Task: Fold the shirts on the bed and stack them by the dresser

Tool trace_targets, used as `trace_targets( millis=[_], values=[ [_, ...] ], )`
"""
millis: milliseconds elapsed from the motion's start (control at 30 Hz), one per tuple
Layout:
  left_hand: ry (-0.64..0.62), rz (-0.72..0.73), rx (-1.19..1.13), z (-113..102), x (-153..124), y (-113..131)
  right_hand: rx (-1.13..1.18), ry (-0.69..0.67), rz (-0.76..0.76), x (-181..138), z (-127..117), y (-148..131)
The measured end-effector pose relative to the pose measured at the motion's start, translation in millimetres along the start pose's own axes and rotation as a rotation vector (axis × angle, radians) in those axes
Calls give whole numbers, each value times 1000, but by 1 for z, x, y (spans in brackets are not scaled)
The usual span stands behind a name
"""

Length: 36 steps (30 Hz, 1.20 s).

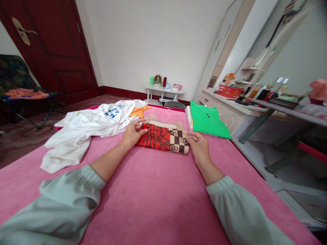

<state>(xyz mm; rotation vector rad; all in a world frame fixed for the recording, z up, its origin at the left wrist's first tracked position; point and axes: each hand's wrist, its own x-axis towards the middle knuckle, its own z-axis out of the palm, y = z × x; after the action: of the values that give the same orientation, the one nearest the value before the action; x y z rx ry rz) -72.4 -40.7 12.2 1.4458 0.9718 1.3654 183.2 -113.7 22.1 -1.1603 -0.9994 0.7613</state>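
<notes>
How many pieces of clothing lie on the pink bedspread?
4: a white garment at left, an orange garment peeking from behind it, a red-and-checkered folded garment held between the left hand and right hand, a green shirt at right. More may hide under the white one.

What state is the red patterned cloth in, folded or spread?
Folded: the red patterned cloth lies as a compact, layered rectangle on the pink cover.
</notes>
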Motion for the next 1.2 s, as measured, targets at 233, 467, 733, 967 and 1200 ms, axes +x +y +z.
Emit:
trace_targets(
  millis=[233, 467, 733, 967, 1200],
  values=[
    [-6, -21, 17, -2, 0, -2, -1, -6, 12, 0, 0, 0],
    [-3, -73, 12, -1, -1, -3, 8, -46, 64, 0, 0, 0],
    [10, -116, 47, 0, -1, -1, -87, -204, 17, 0, 3, 6],
    [11, -118, 78, -3, 2, -6, -151, -213, -27, 2, 1, 12],
    [6, -97, 134, -3, 1, -7, -156, -191, -13, 0, 3, 10]
  ],
)
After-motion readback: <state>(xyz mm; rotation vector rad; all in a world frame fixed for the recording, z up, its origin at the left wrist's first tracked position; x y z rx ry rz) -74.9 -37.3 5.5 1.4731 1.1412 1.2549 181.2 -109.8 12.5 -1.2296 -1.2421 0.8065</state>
